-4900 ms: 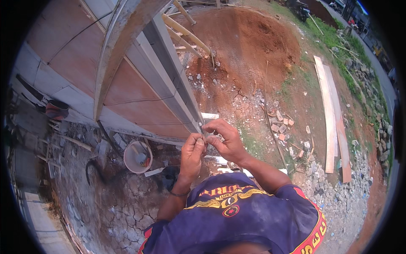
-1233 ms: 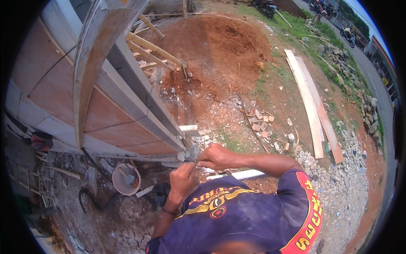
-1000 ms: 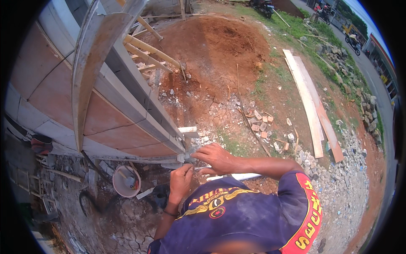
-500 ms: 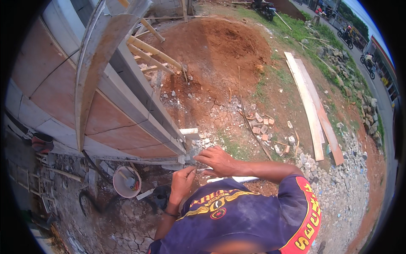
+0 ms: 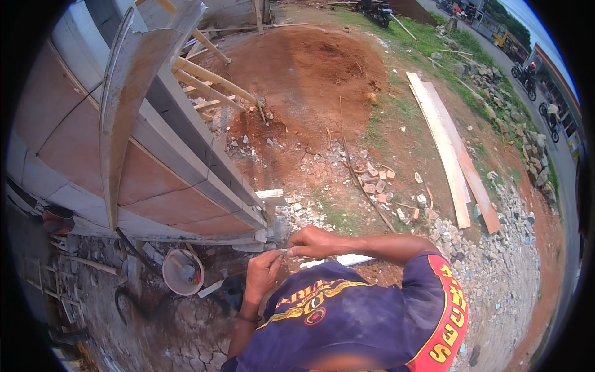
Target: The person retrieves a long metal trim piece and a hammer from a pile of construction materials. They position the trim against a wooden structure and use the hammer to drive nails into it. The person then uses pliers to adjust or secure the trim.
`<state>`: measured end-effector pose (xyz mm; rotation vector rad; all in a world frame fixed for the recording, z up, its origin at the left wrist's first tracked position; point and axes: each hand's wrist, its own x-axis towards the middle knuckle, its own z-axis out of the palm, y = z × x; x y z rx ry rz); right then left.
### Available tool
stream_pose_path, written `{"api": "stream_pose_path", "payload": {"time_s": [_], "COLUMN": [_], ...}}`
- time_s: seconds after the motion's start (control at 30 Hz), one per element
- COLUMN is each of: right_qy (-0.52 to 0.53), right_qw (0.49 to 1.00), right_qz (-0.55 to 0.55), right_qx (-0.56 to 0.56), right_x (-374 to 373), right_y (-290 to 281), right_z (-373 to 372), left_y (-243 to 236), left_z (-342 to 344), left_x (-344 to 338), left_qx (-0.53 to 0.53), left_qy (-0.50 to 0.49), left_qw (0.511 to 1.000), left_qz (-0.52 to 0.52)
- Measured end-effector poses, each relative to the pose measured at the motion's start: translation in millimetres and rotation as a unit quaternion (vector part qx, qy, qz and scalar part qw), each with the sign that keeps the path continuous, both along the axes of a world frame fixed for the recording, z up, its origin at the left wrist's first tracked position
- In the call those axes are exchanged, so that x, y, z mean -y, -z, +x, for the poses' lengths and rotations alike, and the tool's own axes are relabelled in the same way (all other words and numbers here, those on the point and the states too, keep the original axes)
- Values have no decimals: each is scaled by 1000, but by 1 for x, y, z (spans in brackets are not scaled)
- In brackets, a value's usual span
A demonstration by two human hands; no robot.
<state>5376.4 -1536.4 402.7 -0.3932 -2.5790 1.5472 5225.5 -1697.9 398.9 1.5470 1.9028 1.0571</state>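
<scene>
A dark blue short-sleeved shirt with yellow and red print [image 5: 347, 322] fills the lower edge of the view. Just above it, the left hand [image 5: 263, 273] and the right hand [image 5: 316, 242] are brought together, fingertips touching. A thin, small, pale sliver-like piece [image 5: 286, 251] is pinched between them; what it is made of cannot be told. The grip of the left hand is closed on its near end with thumb and forefinger, and the grip of the right hand is closed on its far end, the remaining fingers curled in. A dark band is worn on the left wrist.

Below the hands, on the cracked grey ground, a round pale bucket [image 5: 183, 271] is seen standing, with tools inside it. A short white pipe length [image 5: 353, 259] lies just behind the right forearm. To the left, a tall wall of reddish-brown plywood panels framed in grey timber [image 5: 155, 180] is seen, with a curved grey plank [image 5: 124, 111] leaning against it and pale wooden braces [image 5: 211, 77] propped at its far side.

Farther out, broken bricks and rubble [image 5: 378, 183] are scattered over the soil, and a mound of red-brown earth [image 5: 322, 68] rises beyond. Two long pale wooden boards [image 5: 449, 155] are laid side by side at the right, next to a strip of grey stones [image 5: 496, 260]. A road is visible at the far upper right.
</scene>
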Motion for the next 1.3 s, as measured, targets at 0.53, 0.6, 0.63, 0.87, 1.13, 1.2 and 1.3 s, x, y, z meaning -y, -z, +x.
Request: {"api": "stream_pose_path", "payload": {"time_s": [0.53, 0.6, 0.63, 0.87, 1.13, 1.2, 1.3], "right_qy": [14, -18, -22, -97, 6, -34, -41], "right_qw": [998, 951, 918, 862, 806, 882, 947], "right_qz": [2, 266, 342, 456, 586, 465, 313], "right_qx": [57, -158, -198, -200, -82, -65, -60], "right_x": [1, 5, 6, -6, -22, -5, 4], "right_y": [4, 4, 5, -4, -27, -21, -14], "right_z": [6, 8, 9, 7, 9, 5, 3], "left_y": [3, 1, -1, 0, 8, 12, 14], "left_z": [8, 3, 0, -16, -31, -25, -26], "left_x": [8, 10, 11, 18, 18, 14, 13], "left_qx": [-145, -44, 6, 49, 16, 0, 13], "left_qy": [-2, -7, -5, 29, 4, 21, 27], "left_qw": [989, 999, 1000, 998, 1000, 1000, 1000], "left_qz": [7, -7, -26, -20, -11, 6, 10]}}
